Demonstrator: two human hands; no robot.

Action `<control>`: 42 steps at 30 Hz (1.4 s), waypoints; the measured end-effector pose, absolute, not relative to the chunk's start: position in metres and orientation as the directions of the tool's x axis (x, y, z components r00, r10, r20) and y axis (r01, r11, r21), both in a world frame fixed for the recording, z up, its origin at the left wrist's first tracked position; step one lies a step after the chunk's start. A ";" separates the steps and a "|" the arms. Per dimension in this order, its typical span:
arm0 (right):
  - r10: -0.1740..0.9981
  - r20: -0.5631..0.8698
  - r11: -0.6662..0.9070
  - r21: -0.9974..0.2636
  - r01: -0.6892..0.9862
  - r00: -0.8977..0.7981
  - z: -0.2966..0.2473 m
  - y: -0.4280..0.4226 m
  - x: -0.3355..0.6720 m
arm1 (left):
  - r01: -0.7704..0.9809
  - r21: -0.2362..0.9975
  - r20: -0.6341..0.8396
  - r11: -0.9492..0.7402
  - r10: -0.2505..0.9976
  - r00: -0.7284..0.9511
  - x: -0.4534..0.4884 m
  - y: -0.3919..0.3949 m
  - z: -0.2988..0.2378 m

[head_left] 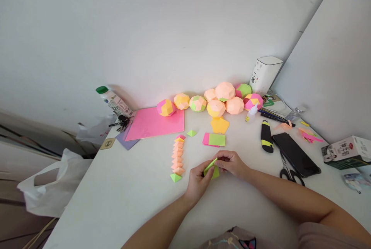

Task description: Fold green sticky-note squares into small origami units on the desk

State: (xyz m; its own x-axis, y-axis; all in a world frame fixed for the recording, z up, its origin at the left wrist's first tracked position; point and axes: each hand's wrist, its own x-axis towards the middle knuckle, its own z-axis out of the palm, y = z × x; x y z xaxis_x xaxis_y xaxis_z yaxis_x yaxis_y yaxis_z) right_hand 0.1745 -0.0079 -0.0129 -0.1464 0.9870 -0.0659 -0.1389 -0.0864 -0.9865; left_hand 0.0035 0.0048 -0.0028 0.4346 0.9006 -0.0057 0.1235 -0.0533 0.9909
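Both my hands meet above the white table (130, 198): left hand (197, 180) and right hand (232, 162) pinch a green paper (211, 167); folded pieces (177, 156) lie just left, scissors (290, 171) well right.

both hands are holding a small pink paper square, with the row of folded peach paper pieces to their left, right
No: the head view shows the small paper square held by the left hand and right hand is green, not pink. The row of folded peach paper pieces lies to their left.

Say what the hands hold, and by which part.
A folded green paper: left hand pinches its left end, right hand its right end.
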 end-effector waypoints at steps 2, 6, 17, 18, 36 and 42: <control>0.988 -0.058 -0.079 -0.986 -0.144 -0.145 -0.013 -0.008 0.175 | 0.126 0.991 -0.021 -0.039 0.896 0.443 0.004 0.005 -0.002; 0.988 -0.042 -0.066 -0.984 -0.164 -0.146 -0.012 -0.007 0.175 | 0.124 0.992 -0.063 0.009 0.895 0.442 0.004 0.004 -0.002; 0.988 -0.029 -0.060 -0.978 -0.201 -0.151 -0.015 -0.006 0.176 | 0.165 0.986 -0.060 -0.030 0.855 0.516 0.002 0.005 -0.001; 0.988 -0.036 -0.065 -0.978 -0.199 -0.150 -0.015 -0.006 0.176 | 0.167 0.986 -0.062 -0.030 0.854 0.517 0.002 0.005 -0.002; 0.982 -0.122 -0.155 -0.957 -0.245 -0.148 -0.014 -0.005 0.177 | 0.170 0.985 -0.113 0.024 0.839 0.533 0.001 0.006 -0.009; 0.986 -0.098 -0.131 -0.959 -0.250 -0.138 -0.013 -0.005 0.177 | 0.171 0.985 -0.116 0.028 0.838 0.533 0.001 0.007 -0.008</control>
